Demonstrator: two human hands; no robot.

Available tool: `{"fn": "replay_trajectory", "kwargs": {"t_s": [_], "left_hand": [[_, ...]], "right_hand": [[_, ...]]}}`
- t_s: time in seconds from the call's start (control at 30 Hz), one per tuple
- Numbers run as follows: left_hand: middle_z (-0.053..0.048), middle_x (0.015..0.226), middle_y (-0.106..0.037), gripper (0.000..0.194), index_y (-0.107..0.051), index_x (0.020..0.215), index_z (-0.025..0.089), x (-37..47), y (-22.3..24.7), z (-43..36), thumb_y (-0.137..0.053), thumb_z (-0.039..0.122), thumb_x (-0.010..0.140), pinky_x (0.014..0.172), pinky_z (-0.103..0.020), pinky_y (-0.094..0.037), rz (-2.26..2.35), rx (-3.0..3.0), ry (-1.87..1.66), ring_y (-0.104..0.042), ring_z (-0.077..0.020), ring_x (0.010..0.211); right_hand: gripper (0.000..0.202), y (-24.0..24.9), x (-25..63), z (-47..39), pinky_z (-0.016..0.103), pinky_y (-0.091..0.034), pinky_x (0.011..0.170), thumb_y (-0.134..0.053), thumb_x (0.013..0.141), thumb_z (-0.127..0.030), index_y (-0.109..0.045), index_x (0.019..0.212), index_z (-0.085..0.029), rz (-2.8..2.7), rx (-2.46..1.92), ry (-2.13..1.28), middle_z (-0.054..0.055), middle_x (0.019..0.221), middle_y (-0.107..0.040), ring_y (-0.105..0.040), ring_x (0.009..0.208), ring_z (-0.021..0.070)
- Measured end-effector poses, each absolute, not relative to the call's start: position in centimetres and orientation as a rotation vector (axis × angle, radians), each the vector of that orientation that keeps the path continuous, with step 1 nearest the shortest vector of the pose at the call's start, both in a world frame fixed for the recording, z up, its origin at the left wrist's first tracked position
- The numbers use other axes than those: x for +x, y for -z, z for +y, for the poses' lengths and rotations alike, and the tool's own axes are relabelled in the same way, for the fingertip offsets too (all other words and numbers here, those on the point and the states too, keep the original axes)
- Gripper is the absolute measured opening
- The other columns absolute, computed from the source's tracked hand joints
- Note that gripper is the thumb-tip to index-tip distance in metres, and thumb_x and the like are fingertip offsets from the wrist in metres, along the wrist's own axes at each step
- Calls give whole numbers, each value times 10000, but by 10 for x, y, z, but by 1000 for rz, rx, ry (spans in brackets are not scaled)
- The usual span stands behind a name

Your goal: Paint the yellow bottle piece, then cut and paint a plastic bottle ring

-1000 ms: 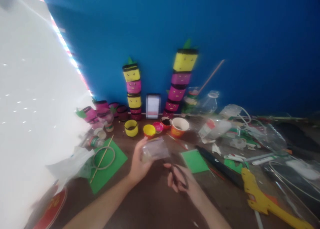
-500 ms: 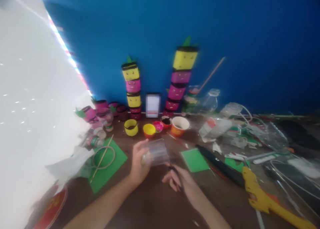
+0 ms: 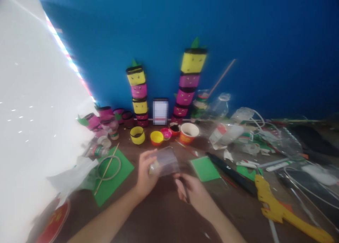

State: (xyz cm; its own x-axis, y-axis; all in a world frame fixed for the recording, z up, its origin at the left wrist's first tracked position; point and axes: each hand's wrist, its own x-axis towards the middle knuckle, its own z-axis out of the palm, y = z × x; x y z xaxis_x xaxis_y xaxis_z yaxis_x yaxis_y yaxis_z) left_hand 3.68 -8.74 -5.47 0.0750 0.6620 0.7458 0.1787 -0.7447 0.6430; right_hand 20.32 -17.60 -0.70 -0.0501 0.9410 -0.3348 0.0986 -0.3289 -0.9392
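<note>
The left hand [image 3: 147, 173] grips a clear plastic container [image 3: 168, 161], the right hand [image 3: 194, 192] dark-handled scissors [image 3: 184, 188], lower centre, cutting apparently unfinished.

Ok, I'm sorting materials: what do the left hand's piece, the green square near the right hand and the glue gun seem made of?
Piece in the left hand: probably smooth plastic, since it looks see-through. Green square: perhaps matte paper or foam, flat with little shine. Glue gun: likely smooth plastic, given its moulded shape.

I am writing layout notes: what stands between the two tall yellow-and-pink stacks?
Between the left stack and the right stack, the head view shows a pale, pixelated panel before the blue wall.
</note>
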Motion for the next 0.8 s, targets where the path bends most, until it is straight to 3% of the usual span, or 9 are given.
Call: {"fn": "replay_trajectory", "kwargs": {"t_s": [0.3,0.5,0.8], "left_hand": [[-68,1191,-469,440,-441,1122,281,38,56,-86,-648,128,766,881,-444,-492,800,1932,-1709,-559,-220,1111],[-61,1200,-465,376,-472,1093,287,36,54,-88,-595,99,792,873,-436,-491,786,2041,-1716,-553,-218,1125],[-53,1195,-478,358,-481,1067,288,34,48,-89,-598,94,790,858,-419,-491,764,2061,-1706,-560,-216,1121]], "right_hand": [[545,13,209,-173,208,-219,392,-518,751,-624,-528,993,-135,-1122,-1421,-1512,-41,498,-528,-350,372,63],[571,15,210,-178,218,-235,434,-503,779,-609,-534,1073,-120,-1166,-1409,-1473,-13,548,-554,-377,440,79],[417,12,209,-180,215,-276,449,-516,793,-585,-563,796,-171,-1218,-1475,-1445,-26,521,-489,-422,482,90]]}}
